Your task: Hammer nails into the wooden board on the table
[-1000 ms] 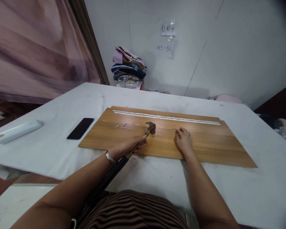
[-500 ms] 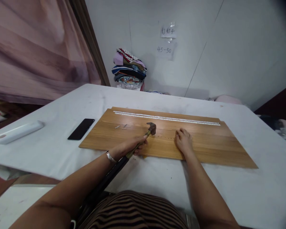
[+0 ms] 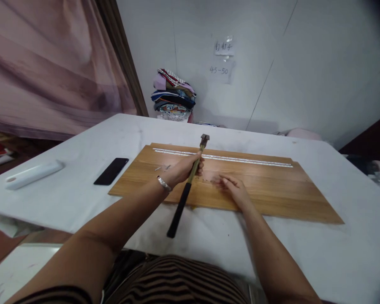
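My left hand (image 3: 190,166) is wrapped round the handle of a claw hammer (image 3: 194,166), gripping it well up toward the head. The hammer is raised over the board, its metal head toward the far side and its black grip end hanging past the near edge. Low over the middle of the wooden board (image 3: 278,192) is my right hand (image 3: 232,185), fingers stretched leftward and the fingertips smeared by motion; I see nothing held in it. Several loose nails (image 3: 158,169) lie on the board's left part. A row of small dark dots (image 3: 205,180) runs beside my right fingertips.
Two white ruled strips (image 3: 250,161) run along the board's far side. To its left on the white-covered table (image 3: 82,139) lie a black phone (image 3: 111,171) and a white elongated object (image 3: 34,174). Folded fabrics (image 3: 174,96) are stacked against the back wall.
My left hand has lifted the hammer up and away from me, and its handle has swung more upright in view. My right hand has moved left, its fingers extending.
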A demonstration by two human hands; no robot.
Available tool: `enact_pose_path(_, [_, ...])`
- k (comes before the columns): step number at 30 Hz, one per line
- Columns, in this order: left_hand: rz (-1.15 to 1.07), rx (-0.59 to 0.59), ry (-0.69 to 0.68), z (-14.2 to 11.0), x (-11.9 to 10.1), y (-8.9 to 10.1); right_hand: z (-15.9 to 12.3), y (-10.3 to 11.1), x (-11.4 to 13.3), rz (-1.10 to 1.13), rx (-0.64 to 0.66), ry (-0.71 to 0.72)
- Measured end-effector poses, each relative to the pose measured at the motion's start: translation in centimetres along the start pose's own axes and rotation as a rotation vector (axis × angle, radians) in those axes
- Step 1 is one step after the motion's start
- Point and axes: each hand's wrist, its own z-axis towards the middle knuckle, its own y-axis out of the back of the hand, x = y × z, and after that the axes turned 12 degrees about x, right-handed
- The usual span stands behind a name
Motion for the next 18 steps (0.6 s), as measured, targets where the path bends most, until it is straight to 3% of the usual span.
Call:
enact_pose_path(2, [-0.037,0.008,-0.071,1.4,0.2,-1.0,-0.5,-1.1,0.8,0.163,0.106,-0.036])
enact_pose_path(5, [0.007,0.008,-0.061,2.4,1.0,-3.3,-1.0,-2.1,1.8,0.294,0.190,-0.050])
enact_pose_path(12, [-0.002,0.004,-0.022,1.7,2.9,-8.9,0.1,-2.6,2.3,0.264,-0.001,-0.022])
enact_pose_path(15, [0.111,0.098,0.033,0.4,2.2,-9.6,-0.1,-1.8,2.4,0.227,0.036,-0.056])
enact_pose_path(18, [0.195,0.225,0.036,-1.4,1.0,-7.9,-1.4,-1.3,2.7,0.238,0.072,-0.101])
